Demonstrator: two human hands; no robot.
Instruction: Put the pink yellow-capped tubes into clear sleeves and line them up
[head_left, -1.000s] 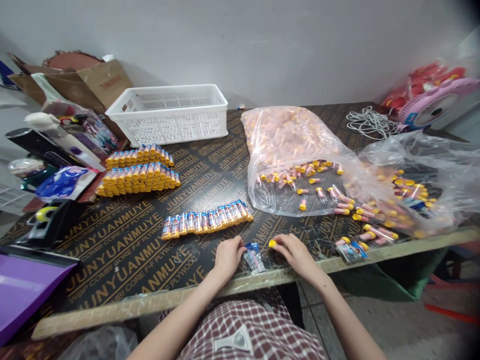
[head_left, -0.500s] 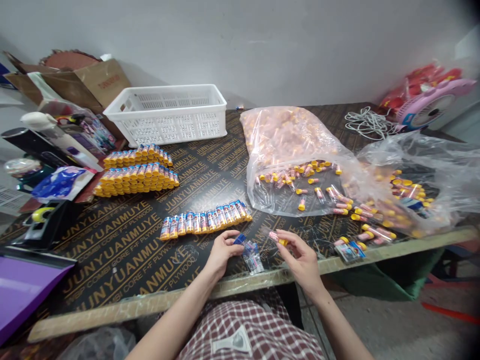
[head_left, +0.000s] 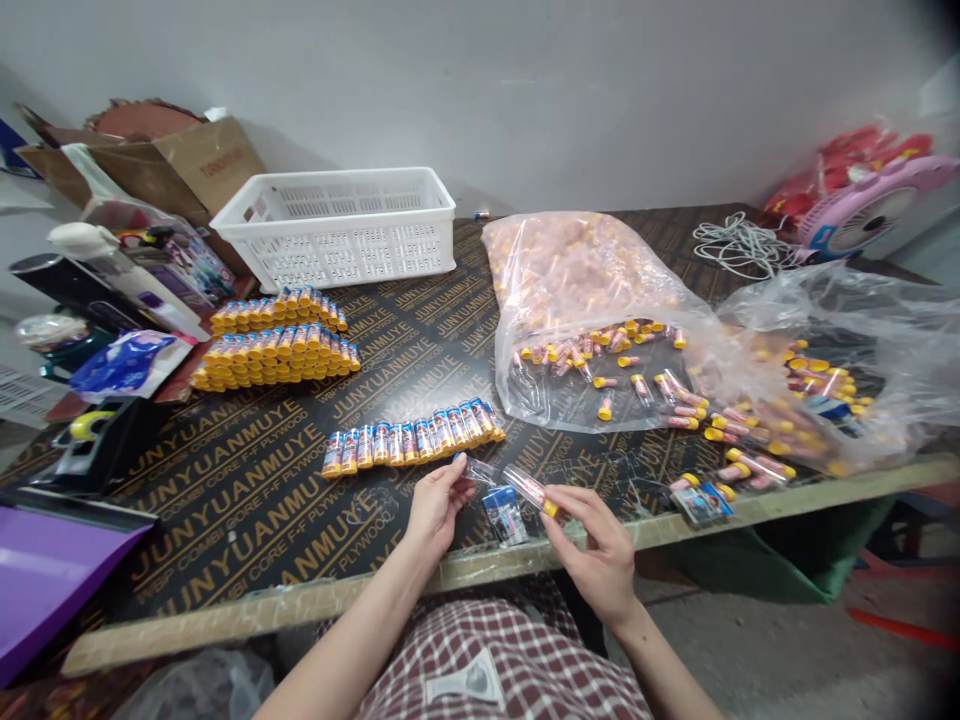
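Observation:
My left hand [head_left: 439,508] pinches one end of a clear wrapper [head_left: 480,468] just in front of a row of blue-labelled tubes with yellow bottoms [head_left: 409,443]. In my right hand [head_left: 594,548] is a clear tube with pink contents and a yellow cap [head_left: 529,487], gripped at the capped end, its other end pointing to the left hand. Between the hands, a small pile of blue printed wrappers [head_left: 504,515] lies near the table's front edge.
Stacked labelled tubes [head_left: 277,355] stand at the left, below a white basket [head_left: 337,245]. An open plastic bag of capped tubes [head_left: 585,270] and a second bag [head_left: 840,310] lie right. A tape dispenser [head_left: 94,450] is far left; a pink fan [head_left: 862,215] sits back right.
My left hand has drawn slightly back, now at a clear wrapper rather than by the blue pile. The tube in my right hand has moved slightly left and shows more of its length.

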